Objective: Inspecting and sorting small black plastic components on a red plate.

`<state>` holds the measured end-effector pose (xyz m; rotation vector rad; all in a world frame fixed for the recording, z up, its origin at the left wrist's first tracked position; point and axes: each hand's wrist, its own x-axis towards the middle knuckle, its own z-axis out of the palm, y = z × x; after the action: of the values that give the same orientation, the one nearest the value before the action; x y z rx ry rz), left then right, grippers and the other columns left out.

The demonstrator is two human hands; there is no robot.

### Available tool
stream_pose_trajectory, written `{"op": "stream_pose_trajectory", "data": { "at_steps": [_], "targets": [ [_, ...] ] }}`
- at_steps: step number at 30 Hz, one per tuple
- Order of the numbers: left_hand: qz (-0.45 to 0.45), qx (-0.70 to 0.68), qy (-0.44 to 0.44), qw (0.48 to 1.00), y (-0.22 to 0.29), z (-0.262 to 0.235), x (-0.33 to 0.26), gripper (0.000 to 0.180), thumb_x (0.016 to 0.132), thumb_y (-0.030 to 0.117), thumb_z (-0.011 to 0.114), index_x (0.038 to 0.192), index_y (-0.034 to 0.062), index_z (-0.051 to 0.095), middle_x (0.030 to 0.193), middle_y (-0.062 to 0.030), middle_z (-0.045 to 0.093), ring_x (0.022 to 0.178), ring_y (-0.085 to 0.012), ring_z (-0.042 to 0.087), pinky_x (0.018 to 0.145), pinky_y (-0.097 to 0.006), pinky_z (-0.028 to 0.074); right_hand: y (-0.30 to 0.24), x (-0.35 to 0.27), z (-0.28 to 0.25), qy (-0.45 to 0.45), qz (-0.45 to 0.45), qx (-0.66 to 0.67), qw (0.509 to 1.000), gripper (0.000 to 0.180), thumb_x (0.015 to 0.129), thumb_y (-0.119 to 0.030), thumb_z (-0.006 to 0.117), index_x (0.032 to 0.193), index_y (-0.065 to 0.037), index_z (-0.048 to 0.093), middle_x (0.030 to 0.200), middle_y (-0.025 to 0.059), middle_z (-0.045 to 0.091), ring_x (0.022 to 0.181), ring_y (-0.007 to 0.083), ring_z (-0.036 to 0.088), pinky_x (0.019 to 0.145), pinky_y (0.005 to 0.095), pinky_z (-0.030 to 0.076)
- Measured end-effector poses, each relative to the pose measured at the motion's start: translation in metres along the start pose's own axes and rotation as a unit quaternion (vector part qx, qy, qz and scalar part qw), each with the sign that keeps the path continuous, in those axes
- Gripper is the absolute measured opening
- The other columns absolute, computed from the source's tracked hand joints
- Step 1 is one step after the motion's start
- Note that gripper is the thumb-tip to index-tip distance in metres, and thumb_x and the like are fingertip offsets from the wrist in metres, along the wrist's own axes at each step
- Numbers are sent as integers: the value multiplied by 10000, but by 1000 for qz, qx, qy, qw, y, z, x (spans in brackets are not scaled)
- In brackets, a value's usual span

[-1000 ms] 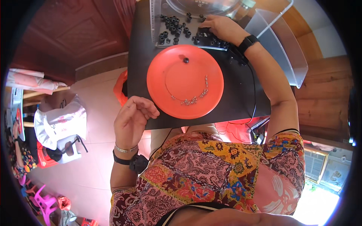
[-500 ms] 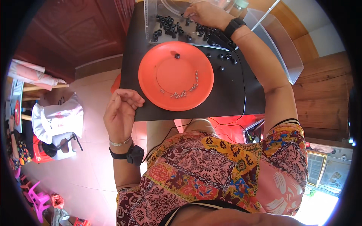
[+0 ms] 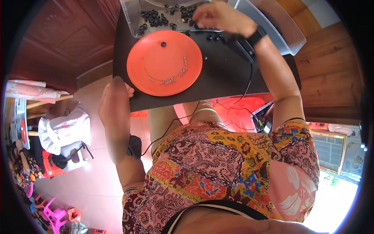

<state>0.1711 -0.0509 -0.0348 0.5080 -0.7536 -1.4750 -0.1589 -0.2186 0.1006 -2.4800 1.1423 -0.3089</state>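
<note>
An orange-red plate (image 3: pixel 156 66) rests on the black table. It carries one round black bead (image 3: pixel 163 44) and a curved line of small silvery beads (image 3: pixel 169 80). My right hand (image 3: pixel 220 17) hovers at the near edge of a clear plastic tray (image 3: pixel 136 29) with many small black beads (image 3: pixel 156 17) in it. Its fingers look drawn together but are smeared, and anything between them cannot be made out. My left hand (image 3: pixel 104 99) is by the table's left edge, beside the plate; a blurred patch covers most of it, leaving only bent fingertips visible.
Several loose black beads (image 3: pixel 213 38) lie on the table (image 3: pixel 222 74) right of the plate. A second clear container (image 3: pixel 290 43) stands at the right. A black cable (image 3: pixel 249 80) runs over the table's front edge. A white bag (image 3: pixel 64 128) is off to the left.
My right hand has drawn back from inside the tray toward its near right edge. My left hand stays beside the plate. The whole view has shifted, so the table appears higher and further left.
</note>
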Motion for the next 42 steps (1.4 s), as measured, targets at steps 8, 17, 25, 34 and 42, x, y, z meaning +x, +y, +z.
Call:
{"op": "stream_pose_trajectory", "data": {
  "at_steps": [8, 17, 25, 34, 42],
  "targets": [
    [4, 30, -11, 999, -6, -8, 9, 253, 964, 210, 427, 1026, -2, 551, 997, -120, 596, 947, -252, 590, 859, -366, 461, 5, -69, 69, 4, 44, 77, 996, 343, 754, -187, 727, 1040, -19, 639, 796, 82, 602, 730, 215, 596, 669, 322, 474],
    [24, 65, 56, 996, 3, 9, -7, 257, 942, 220, 450, 1030, 6, 562, 997, -121, 604, 927, -241, 597, 826, -329, 471, 13, -89, 77, 184, -10, 15, 983, 315, 763, -56, 699, 1069, -25, 632, 925, 89, 658, 835, 199, 638, 756, 299, 508],
    [-63, 104, -39, 992, -15, 113, -9, 263, 939, 248, 453, 1025, 18, 549, 930, -87, 627, 857, -217, 627, 752, -309, 453, -85, -104, 93, 223, -110, 395, 884, 430, 780, 68, 679, 1182, -67, 607, 983, 15, 643, 891, 92, 595, 797, 246, 502],
    [-67, 88, -54, 992, -40, 121, -14, 275, 951, 215, 436, 1099, 13, 549, 1101, -86, 590, 935, -194, 590, 774, -315, 457, -109, -96, 115, 260, -156, 281, 911, 425, 735, 14, 737, 1137, -88, 647, 989, 21, 650, 878, 137, 611, 752, 255, 497],
    [-45, 3, -86, 995, -48, 102, -15, 278, 968, 206, 420, 1101, 0, 553, 1043, -62, 593, 920, -163, 577, 776, -307, 466, -110, -93, 122, 288, -178, 234, 911, 394, 708, -28, 768, 1083, -63, 652, 987, 47, 654, 860, 161, 609, 748, 282, 504]
  ]
}}
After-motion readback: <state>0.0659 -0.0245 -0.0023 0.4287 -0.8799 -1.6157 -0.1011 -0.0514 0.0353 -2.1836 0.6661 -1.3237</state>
